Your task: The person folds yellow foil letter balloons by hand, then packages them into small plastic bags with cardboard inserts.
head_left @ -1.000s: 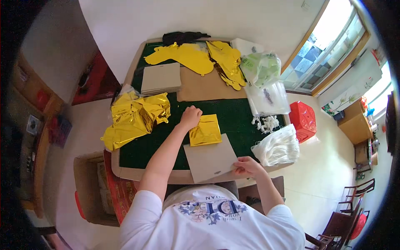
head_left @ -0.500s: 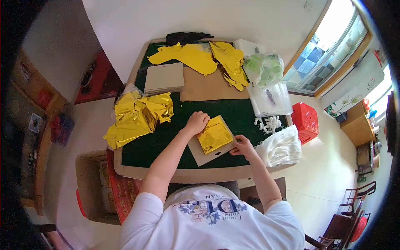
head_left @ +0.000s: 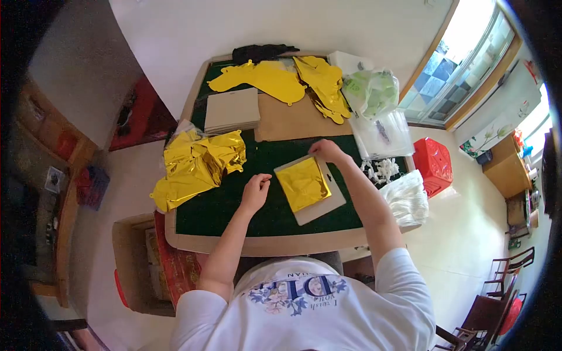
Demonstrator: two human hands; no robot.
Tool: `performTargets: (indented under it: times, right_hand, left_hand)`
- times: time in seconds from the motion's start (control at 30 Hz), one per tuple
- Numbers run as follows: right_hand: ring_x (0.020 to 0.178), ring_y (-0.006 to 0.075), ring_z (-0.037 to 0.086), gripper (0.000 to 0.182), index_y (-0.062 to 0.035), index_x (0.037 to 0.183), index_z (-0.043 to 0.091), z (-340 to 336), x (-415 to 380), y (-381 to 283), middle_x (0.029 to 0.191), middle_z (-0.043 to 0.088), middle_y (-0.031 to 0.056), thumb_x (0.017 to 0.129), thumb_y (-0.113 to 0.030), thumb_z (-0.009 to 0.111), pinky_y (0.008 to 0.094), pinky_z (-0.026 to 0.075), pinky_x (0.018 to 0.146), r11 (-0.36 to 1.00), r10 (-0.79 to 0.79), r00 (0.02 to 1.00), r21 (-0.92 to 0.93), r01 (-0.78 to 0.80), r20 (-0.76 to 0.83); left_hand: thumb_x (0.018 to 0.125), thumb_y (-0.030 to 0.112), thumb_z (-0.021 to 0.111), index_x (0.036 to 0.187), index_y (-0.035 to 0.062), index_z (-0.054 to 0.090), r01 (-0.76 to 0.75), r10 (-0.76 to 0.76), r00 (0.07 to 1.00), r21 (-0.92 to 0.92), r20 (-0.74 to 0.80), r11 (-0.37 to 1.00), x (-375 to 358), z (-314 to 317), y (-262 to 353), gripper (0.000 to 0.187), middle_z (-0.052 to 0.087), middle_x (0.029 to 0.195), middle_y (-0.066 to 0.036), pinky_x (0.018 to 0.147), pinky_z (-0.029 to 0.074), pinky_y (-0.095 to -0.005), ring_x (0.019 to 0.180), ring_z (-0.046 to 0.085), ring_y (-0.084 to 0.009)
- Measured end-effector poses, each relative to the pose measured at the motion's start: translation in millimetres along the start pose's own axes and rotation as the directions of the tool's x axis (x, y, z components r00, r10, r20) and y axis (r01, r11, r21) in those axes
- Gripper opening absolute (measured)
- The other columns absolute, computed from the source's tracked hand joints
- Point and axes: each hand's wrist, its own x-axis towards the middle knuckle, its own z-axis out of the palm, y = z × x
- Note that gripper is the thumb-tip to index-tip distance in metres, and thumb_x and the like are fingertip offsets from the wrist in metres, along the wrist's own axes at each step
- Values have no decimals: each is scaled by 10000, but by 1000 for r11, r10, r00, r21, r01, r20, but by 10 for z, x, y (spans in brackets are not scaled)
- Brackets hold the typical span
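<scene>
A folded gold foil sheet (head_left: 302, 183) lies on a grey cardboard piece (head_left: 335, 200) over the dark green tabletop. My right hand (head_left: 329, 151) is at the card's upper corner, its fingers closed on that edge. To the left of the card, my left hand (head_left: 256, 192) hovers over the green surface, touching neither foil nor card. Its fingers are drawn together, and nothing shows in them. Crumpled gold foil (head_left: 202, 167) lies further left.
Behind are a stack of grey cards (head_left: 232, 110), brown cardboard (head_left: 281, 120), flat gold foil shapes (head_left: 263, 79) and clear plastic bags (head_left: 383, 137). White strings (head_left: 404, 199) lie at the right edge, near a red stool (head_left: 432, 167). An open carton (head_left: 132, 257) stands lower left.
The card with the foil has turned, its slotted edge now to the right. My right hand has moved up to its top corner. My left hand has left the foil and moved down and left.
</scene>
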Motion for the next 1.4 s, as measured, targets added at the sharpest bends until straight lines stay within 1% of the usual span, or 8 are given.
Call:
performTargets:
  times: [0.27,0.33,0.43,0.5,0.6,0.83,1.03,1.4]
  right_hand:
    - [894,316,624,320,-99,1047,672,429,306,-930,933,659,143,737,-29,633,407,498,752,912,-411,897,71,405,160]
    - [921,335,596,334,-77,1111,633,345,-13,-1034,984,616,157,786,-16,588,405,485,785,872,-361,890,235,428,-279]
    - [934,352,574,296,-60,1118,620,235,-585,-879,1018,590,160,839,-12,534,400,475,815,880,4,913,436,191,-407]
    - [951,342,573,287,-50,1112,617,470,-917,-472,1027,592,156,851,-5,504,403,475,827,953,-2,789,237,187,-614]
    - [1063,338,563,258,-24,1100,611,644,-1449,-325,1143,594,168,874,10,492,365,443,936,941,248,825,328,-81,-508]
    - [1325,357,350,443,-92,1267,519,724,-1894,-549,1398,414,171,835,-103,614,483,277,1094,963,-14,856,224,151,-517]
    - [1398,332,236,609,-181,1369,450,799,-1871,-858,1486,310,141,821,-327,671,546,160,1121,969,-247,931,-45,244,-269]
    - [1394,352,234,624,-204,1381,447,765,-1724,-664,1488,308,143,815,-354,663,558,160,1118,972,-232,942,-90,217,-242]
  left_hand:
    - [911,76,559,1145,43,591,9,4,989,89,-148,996,-176,-91,-80,238,585,991,-129,767,500,-346,886,596,-255]
    - [901,67,568,1142,38,590,20,-10,989,70,-149,997,-308,-80,-100,243,586,993,-134,775,497,-348,896,595,-259]
    - [873,61,599,1130,47,599,-62,92,974,143,-209,988,-609,-48,-96,257,590,1007,-131,782,498,-367,915,590,-263]
    - [856,53,602,1149,50,592,-101,151,965,228,-215,968,-791,-29,-62,293,598,1105,-126,881,470,-395,1044,567,-287]
    - [852,42,588,1204,52,564,-235,295,946,342,-135,910,-833,3,23,353,565,1233,-120,997,402,-423,1201,487,-297]
    - [859,34,574,1282,52,507,-307,341,940,494,22,813,-640,124,-25,429,514,1311,-126,1042,364,-443,1275,422,-296]
    - [897,11,514,1294,68,501,-67,75,994,98,-78,993,-153,28,84,401,529,1270,-144,995,415,-422,1223,466,-314]
    - [864,1,490,1209,37,558,-271,305,952,468,3,841,39,180,40,354,599,1192,-134,1027,376,-426,1203,492,-295]
